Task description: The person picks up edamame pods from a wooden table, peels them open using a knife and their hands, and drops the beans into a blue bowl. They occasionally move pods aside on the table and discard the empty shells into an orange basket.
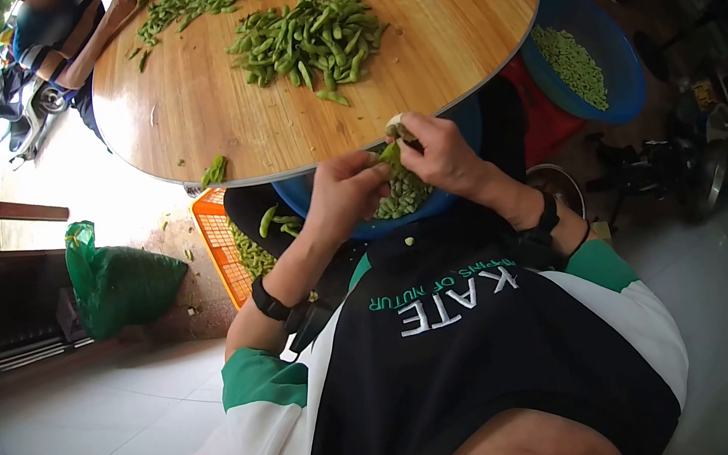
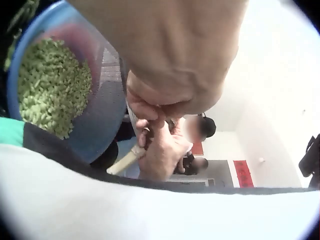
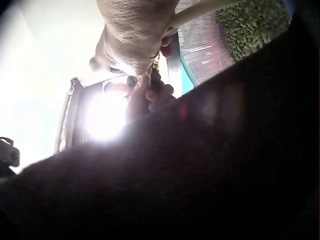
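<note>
Above the near rim of the round wooden table [image 1: 204, 119], the two hands meet over a blue basin of shelled beans [image 1: 401, 198]. My left hand [image 1: 345, 194] pinches a green pod [image 1: 390, 155] between thumb and fingers. My right hand [image 1: 441, 158] has its fingers curled round the pod's other side, with something pale at its fingertips. In the left wrist view the left hand [image 2: 170, 92] touches the right hand [image 2: 162, 152]. The right wrist view is dark and glary; the right hand [image 3: 137, 40] shows at its top.
A heap of pods [image 1: 311, 41] lies on the table, with a small bunch [image 1: 214, 170] at its edge. An orange basket [image 1: 216, 241] and green bag [image 1: 125, 284] stand left. Another blue basin [image 1: 631, 80] of beans is right. Two other people sit across the table.
</note>
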A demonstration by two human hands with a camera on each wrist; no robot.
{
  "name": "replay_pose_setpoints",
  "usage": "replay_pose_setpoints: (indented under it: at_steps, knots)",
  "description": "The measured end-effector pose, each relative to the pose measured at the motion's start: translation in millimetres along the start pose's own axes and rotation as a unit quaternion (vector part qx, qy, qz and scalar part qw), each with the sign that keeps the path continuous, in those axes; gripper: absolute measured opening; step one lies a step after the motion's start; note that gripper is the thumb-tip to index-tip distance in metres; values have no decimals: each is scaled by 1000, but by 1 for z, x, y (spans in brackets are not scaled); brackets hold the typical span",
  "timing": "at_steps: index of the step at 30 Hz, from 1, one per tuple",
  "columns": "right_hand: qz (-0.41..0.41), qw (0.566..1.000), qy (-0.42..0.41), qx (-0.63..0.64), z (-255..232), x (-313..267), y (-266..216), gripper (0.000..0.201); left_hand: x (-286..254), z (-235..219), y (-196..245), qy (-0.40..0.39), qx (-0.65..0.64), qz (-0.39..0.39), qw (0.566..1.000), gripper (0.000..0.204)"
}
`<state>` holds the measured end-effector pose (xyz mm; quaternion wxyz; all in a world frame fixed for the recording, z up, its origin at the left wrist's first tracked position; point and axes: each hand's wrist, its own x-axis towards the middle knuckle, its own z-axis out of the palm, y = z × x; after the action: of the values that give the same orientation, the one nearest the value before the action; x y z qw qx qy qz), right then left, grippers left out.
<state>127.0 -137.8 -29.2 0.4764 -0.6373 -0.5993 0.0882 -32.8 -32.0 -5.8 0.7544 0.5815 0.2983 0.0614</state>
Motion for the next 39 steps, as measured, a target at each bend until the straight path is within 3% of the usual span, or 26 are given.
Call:
replay_pose_setpoints:
  at_steps: [1, 2, 3, 4, 5, 6, 7, 8, 10, 11, 13, 15, 16, 17, 18, 20, 24, 27, 29, 30, 31, 32, 34, 35, 37, 39]
  knots:
    - [126, 988, -48, 70, -5, -2, -5, 12, -3, -5, -1, -4, -43, -18, 999, 11]
    - [125, 988, -52, 72, -9, -3, -9, 12, -7, -14, 1, -8, -84, -34, 996, 11]
    - [181, 966, -79, 168, -11, -3, -12, 11, -15, -24, 3, -3, -51, -31, 998, 11]
    - [235, 930, -103, 261, -13, -3, -13, 10, -27, -33, 8, 26, 35, -18, 999, 11]
    - [202, 940, -115, 251, -11, -8, -10, 12, -42, -44, 11, 52, 121, -8, 991, 12]
    - [203, 940, -111, 252, -11, -11, -14, 12, -48, -69, -6, 66, 267, 116, 955, 14]
    - [252, 902, -76, 341, -12, -12, -18, 14, -62, -81, 4, 105, 430, 182, 878, 17]
    - [297, 853, -42, 427, -12, -12, -22, 16, -75, -86, 15, 130, 560, 156, 803, 17]
    - [302, 854, -39, 422, -2, -17, -18, 16, -78, -92, 16, 187, 666, 167, 703, 15]
    - [309, 840, -39, 445, 5, -23, -13, 15, -74, -94, 18, 189, 667, 166, 701, 15]
    - [307, 829, -35, 467, 10, -28, -10, 14, -44, -84, 32, 188, 632, 309, 686, 12]
    - [315, 817, -39, 481, 11, -30, -10, 14, -4, -69, 32, 184, 498, 311, 788, 11]
    - [322, 806, -43, 495, 11, -30, -10, 14, 16, -60, 28, 197, 467, 330, 796, 12]
    - [322, 808, -45, 491, 9, -30, -9, 14, 34, -52, 28, 218, 525, 290, 770, 19]
    - [330, 800, -41, 499, 9, -32, -9, 16, 50, -44, 26, 219, 523, 291, 771, 19]
    - [338, 791, -39, 508, 8, -36, -9, 18, 75, -35, 19, 317, 575, 287, 697, 24]
    - [319, 798, -28, 511, 7, -35, -13, 25, 88, -39, 12, 326, 580, 271, 695, 28]
    - [295, 827, -32, 478, 4, -22, -15, 29, 76, -50, 12, 274, 547, 315, 725, 25]
    - [278, 844, -40, 458, 3, -14, -13, 31, 51, -42, 20, 201, 415, 264, 847, 19]
    - [288, 829, -59, 476, 3, -10, -12, 33, 42, -37, 21, 197, 418, 264, 846, 19]
    - [298, 813, -77, 493, 3, -8, -11, 35, 35, -30, 21, 161, 265, 225, 924, 17]
    - [299, 813, -73, 495, 3, -5, -12, 35, 31, -24, 19, 120, 102, 177, 972, 16]
    - [314, 750, -88, 576, 3, 0, -15, 36, 25, -16, 11, 102, 67, 161, 979, 15]
    - [318, 749, -86, 575, 2, 0, -16, 36, 24, -13, 7, 88, 29, 146, 985, 15]
    - [323, 701, -88, 630, -1, 0, -19, 38, 21, -11, 12, 76, 13, 117, 990, 13]
    - [311, 704, -95, 631, -3, -1, -19, 39, 19, -12, 12, 64, -2, 89, 994, 12]
